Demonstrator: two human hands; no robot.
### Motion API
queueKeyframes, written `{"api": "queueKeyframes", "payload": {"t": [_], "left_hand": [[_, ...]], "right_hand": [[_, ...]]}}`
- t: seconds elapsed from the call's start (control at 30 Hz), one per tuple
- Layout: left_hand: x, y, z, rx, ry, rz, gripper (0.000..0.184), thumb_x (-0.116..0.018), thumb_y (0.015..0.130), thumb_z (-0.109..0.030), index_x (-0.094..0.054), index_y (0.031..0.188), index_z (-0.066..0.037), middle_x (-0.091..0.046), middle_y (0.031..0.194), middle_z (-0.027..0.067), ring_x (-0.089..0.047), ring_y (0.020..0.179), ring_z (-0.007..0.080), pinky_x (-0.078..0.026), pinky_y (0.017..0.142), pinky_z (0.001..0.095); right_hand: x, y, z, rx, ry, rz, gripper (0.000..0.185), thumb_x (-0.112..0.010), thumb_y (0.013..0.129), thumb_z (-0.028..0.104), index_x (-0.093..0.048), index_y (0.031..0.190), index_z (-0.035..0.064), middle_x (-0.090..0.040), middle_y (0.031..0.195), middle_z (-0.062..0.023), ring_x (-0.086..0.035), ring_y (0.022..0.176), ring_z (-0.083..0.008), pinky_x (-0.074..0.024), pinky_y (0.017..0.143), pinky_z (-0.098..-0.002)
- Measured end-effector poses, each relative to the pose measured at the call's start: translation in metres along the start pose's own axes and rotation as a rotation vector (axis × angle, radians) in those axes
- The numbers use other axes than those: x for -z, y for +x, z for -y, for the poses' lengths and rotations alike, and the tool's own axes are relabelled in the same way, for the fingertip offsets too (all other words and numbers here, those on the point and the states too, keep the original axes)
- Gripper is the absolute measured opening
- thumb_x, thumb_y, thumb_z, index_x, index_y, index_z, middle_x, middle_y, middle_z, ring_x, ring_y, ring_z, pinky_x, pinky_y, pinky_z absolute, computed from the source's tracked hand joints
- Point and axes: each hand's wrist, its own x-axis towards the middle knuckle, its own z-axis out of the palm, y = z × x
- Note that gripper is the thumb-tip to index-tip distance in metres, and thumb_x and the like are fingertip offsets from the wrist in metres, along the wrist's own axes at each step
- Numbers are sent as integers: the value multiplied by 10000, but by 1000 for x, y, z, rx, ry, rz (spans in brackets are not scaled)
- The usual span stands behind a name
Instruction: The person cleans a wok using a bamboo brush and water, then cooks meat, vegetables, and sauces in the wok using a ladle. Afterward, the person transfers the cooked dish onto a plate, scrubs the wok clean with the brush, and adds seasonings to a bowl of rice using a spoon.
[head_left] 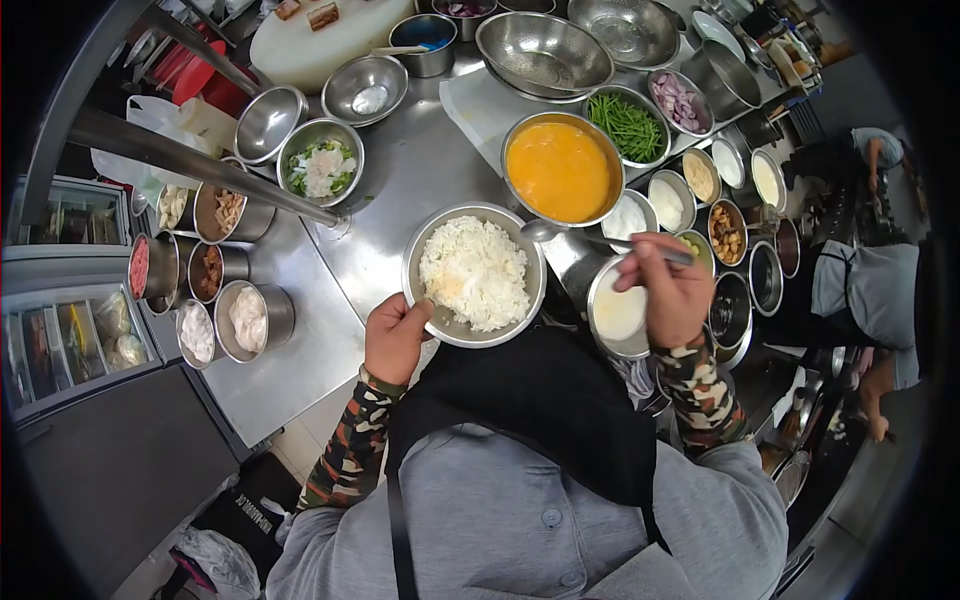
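Note:
My left hand (398, 338) grips the near left rim of a metal bowl (412, 262), its thumb over the edge. White rice (475, 270) fills the bowl, with a small yellowish patch on top. In my right hand (668, 290) is a metal spoon (600, 238), held by its handle; the spoon's head is at the bowl's right rim. Beneath my right hand stands a container of creamy white liquid (618, 312). Just beyond the rice sits a bowl of orange liquid (562, 168).
Containers of white and tan powders, green beans (625, 125) and chopped onion (679, 101) stand at right. A bowl of greens (320, 171) and pots of meat (250, 320) are at left. A metal post (200, 150) crosses the left side. Two people (868, 290) stand far right.

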Motion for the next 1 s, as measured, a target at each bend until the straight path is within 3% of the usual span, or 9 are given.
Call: {"api": "queueKeyframes", "payload": {"t": [0.2,0.33,0.47,0.57,0.67,0.7,0.73,0.8,1.0], "left_hand": [[3,1,3,-12,44,44,172,-595,900,-140,-603,791,-7,-576,683,-6,-519,585,58,-449,542,218],[-4,0,-2,51,-18,72,141,-558,916,-89,-613,946,37,-653,828,60,-613,686,106,-513,620,244],[-9,-3,-8,58,52,95,134,-556,920,-102,-602,951,20,-669,893,89,-650,749,136,-547,689,267],[-13,-3,-8,75,13,35,95,-572,906,-90,-605,904,-1,-655,817,47,-573,625,73,-474,577,205],[-9,-3,-10,91,79,43,89,-573,898,-76,-602,903,8,-658,833,51,-591,644,83,-483,588,207],[-7,-2,-10,115,145,28,121,-566,896,-67,-603,950,34,-669,907,82,-645,757,137,-525,693,243],[-7,-1,-9,115,151,23,121,-566,896,-67,-603,950,34,-669,907,82,-645,757,137,-525,693,243],[-9,4,-1,65,33,-27,107,-570,908,-78,-622,932,12,-657,847,54,-614,709,102,-505,636,234],[11,31,28,101,-46,-41,101,-565,901,-62,-625,948,4,-661,873,60,-624,732,118,-515,657,251]], "right_hand": [[62,17,-1,69,-1,-247,193,-569,936,113,-612,1012,-59,-636,741,-96,-603,573,-139,-509,540,-244],[95,28,-33,81,-116,-364,169,-582,928,106,-621,988,-48,-645,735,-89,-606,568,-127,-500,534,-237],[98,33,-68,8,-111,-320,174,-570,931,108,-609,1000,-47,-649,748,-91,-613,583,-124,-497,529,-234],[93,32,-81,-60,-114,-296,176,-565,933,106,-606,1012,-46,-648,755,-94,-611,587,-123,-504,535,-237],[94,32,-87,-48,-86,-290,177,-563,932,102,-606,1014,-50,-648,755,-97,-608,582,-124,-509,539,-239],[94,31,-83,-3,-81,-307,172,-567,931,99,-609,1011,-48,-647,746,-97,-606,573,-127,-511,542,-238],[95,30,-78,-7,-74,-306,172,-567,931,99,-609,1011,-48,-647,746,-97,-606,573,-127,-511,542,-238],[103,28,-72,-19,-30,-384,171,-574,926,97,-611,1016,-44,-644,734,-99,-605,566,-131,-513,538,-240],[124,31,-85,-182,11,-424,183,-590,924,104,-631,1014,-49,-646,736,-104,-613,568,-147,-522,536,-256]]}}
